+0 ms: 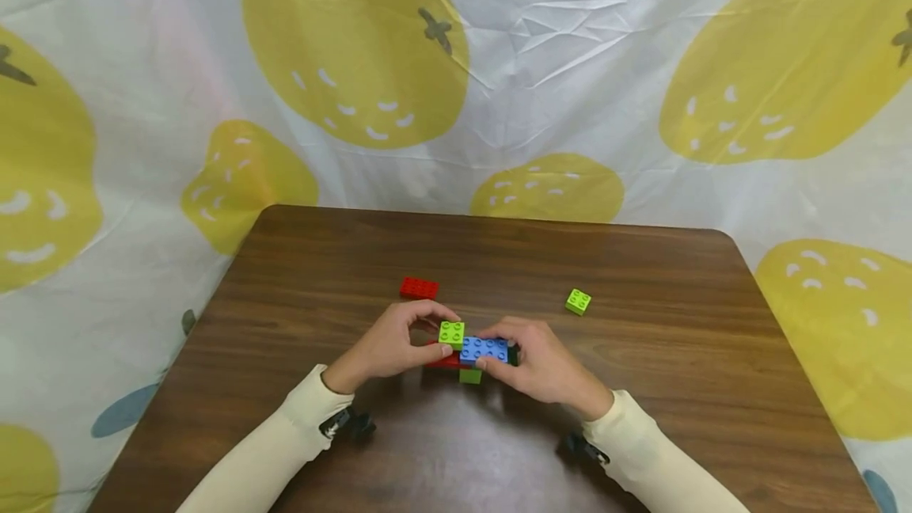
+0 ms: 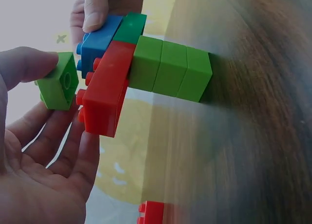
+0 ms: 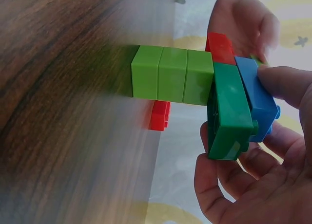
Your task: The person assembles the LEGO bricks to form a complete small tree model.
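Observation:
My left hand [image 1: 392,347] pinches a light green brick [image 2: 54,85] between thumb and fingers. That brick hovers just above the red brick [image 2: 108,90], with a small gap visible in the left wrist view. My right hand [image 1: 541,359] holds a blue brick [image 1: 484,350] by its sides, thumb at the near edge. The blue brick lies on top of the dark green brick [image 3: 234,112], beside the bare studs of the red one. Beneath the red and dark green bricks stands a column of three light green bricks [image 3: 173,74], upright on the table.
A loose red brick [image 1: 419,288] lies on the brown wooden table [image 1: 328,252] beyond my left hand. Farther right lies a loose light green brick [image 1: 579,302]. A lemon-patterned cloth [image 1: 570,101] hangs behind the table's far edge.

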A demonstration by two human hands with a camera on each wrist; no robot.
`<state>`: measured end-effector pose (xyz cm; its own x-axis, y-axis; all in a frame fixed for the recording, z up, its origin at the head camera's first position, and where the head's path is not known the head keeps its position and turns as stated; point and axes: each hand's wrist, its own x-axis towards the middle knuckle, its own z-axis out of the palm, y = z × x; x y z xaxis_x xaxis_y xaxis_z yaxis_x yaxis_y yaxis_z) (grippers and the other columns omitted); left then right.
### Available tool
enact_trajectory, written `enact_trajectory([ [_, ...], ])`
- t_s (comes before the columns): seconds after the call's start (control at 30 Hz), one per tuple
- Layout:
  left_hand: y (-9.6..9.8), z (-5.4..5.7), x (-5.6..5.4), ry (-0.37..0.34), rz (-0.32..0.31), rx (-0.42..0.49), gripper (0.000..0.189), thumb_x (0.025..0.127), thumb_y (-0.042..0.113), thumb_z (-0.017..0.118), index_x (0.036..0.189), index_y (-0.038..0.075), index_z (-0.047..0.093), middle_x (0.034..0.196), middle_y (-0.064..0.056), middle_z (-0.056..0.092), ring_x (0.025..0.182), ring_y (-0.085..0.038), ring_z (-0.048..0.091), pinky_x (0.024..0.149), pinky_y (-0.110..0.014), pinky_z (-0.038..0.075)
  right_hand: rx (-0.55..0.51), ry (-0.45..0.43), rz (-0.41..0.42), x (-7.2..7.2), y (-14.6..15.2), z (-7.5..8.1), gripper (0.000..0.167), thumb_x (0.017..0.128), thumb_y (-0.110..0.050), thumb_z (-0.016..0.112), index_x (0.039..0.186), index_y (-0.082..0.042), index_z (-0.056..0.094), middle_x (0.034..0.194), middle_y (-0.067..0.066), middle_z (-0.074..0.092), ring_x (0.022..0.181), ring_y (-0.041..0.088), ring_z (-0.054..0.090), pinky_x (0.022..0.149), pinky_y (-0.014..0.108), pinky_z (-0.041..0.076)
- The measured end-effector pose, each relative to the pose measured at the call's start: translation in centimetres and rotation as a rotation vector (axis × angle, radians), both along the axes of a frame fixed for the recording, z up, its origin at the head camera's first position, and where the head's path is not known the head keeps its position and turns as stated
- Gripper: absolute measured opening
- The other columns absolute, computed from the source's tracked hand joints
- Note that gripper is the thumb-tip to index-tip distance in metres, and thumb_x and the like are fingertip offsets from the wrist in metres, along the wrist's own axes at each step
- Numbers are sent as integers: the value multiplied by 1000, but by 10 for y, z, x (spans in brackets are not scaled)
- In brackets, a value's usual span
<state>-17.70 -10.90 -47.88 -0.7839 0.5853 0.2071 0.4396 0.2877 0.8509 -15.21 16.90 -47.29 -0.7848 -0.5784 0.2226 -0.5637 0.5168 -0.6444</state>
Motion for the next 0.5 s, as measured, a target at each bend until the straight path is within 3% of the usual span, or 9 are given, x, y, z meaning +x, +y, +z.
enact_trajectory([
  [0.5,-5,-14,7,12,11,-51,36,89,19,84,123,18,75,118,3,75,103,-13,69,94,-37,60,-30,16,-10,0,-2,-3,32,94,-28,81,122,-13,77,103,-5,75,79,5,61,69,28,55],
])
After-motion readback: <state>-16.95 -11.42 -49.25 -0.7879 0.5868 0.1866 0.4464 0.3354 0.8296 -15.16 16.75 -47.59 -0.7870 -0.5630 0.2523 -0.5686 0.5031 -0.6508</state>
